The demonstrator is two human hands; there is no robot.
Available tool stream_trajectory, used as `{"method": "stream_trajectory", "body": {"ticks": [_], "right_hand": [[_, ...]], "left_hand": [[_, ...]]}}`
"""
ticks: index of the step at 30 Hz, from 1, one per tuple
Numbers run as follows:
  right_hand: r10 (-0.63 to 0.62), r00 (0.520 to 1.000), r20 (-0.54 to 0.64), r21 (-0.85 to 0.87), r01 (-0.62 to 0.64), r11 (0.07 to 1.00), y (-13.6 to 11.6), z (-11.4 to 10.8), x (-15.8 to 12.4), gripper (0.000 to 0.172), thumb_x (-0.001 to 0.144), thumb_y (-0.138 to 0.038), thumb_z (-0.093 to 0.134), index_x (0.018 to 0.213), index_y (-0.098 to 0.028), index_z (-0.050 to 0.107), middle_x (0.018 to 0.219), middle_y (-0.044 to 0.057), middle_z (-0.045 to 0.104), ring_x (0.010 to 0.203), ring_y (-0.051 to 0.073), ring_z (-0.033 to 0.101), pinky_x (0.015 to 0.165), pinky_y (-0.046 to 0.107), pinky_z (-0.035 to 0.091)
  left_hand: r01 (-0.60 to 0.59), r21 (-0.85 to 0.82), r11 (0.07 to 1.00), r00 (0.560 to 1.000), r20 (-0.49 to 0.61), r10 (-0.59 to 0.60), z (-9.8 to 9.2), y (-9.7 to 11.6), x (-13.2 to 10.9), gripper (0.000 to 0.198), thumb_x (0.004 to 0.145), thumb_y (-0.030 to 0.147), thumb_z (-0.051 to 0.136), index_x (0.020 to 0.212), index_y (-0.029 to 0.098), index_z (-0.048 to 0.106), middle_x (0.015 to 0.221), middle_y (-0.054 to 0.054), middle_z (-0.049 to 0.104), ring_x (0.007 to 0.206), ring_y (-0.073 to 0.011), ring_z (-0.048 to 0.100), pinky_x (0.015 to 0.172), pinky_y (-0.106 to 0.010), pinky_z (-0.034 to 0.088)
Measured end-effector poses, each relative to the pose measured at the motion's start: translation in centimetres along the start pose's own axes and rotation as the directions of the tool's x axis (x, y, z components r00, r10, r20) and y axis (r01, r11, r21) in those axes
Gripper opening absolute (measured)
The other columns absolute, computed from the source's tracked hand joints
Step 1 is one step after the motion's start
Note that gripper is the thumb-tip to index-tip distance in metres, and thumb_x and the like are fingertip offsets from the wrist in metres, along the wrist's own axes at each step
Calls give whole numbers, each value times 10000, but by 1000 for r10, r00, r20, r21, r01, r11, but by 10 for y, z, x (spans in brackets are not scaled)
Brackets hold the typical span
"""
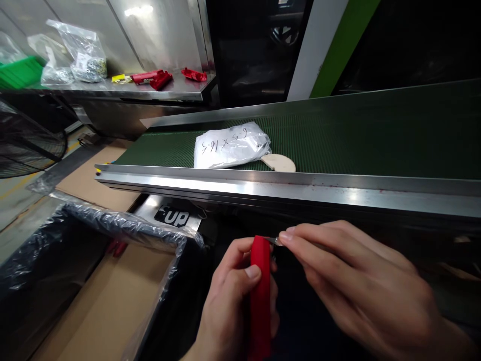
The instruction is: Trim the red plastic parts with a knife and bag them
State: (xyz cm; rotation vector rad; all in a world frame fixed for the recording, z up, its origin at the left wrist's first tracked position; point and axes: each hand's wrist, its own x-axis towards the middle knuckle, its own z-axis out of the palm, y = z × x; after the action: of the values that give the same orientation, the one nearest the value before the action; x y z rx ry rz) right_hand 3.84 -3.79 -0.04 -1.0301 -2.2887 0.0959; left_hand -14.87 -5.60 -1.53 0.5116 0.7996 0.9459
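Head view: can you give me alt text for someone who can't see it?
A person's left hand grips a red part while the fingers of the right hand hold a thin metal piece at the part's upper end. Beyond, a plastic-wrapped packet with handwriting lies on a green conveyor belt; a plastic-lined box is at lower left.

Holding a long red piece (260, 301) upright in the left hand (229, 296) and pinching a slim metal item (273, 241) in the right hand (353, 281), at the red piece's top. Facing a green conveyor belt (338, 145) with 1 white packet (229, 146) (bearing upside-down handwriting) beside a pale flat piece (280, 163). Beyond, on a metal worktop (180, 91): plastic bags (88, 57) and red parts (152, 77).
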Motion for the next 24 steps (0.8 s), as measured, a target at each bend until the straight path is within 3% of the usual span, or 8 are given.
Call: {"method": "stream_trajectory", "body": {"ticks": [9,16,24], "right_hand": [[-41,999,3,16,40,999,-8,2,-3,335,910,-43,496,1207,-119,631,1110,72,651,933,174,568,774,303,478],[-96,995,42,-51,98,994,-18,5,-13,342,903,-68,517,1207,-154,646,1122,48,671,914,179,580,768,310,471],[-102,991,87,-76,109,991,-32,9,-29,349,904,-96,531,1222,-183,649,1152,52,674,944,231,590,734,354,476]], "left_hand": [[-13,-87,996,1000,-16,11,-6,-5,4,199,868,294,503,1030,199,567,615,18,521,442,-82,422,385,-179,408],[-43,-20,999,999,-24,43,-3,8,5,200,861,293,513,1030,199,562,883,-10,566,473,-63,476,398,-190,419],[-123,90,988,992,-32,126,-2,19,7,173,887,287,486,1009,178,543,900,-32,564,555,-81,485,455,-197,409]]}}
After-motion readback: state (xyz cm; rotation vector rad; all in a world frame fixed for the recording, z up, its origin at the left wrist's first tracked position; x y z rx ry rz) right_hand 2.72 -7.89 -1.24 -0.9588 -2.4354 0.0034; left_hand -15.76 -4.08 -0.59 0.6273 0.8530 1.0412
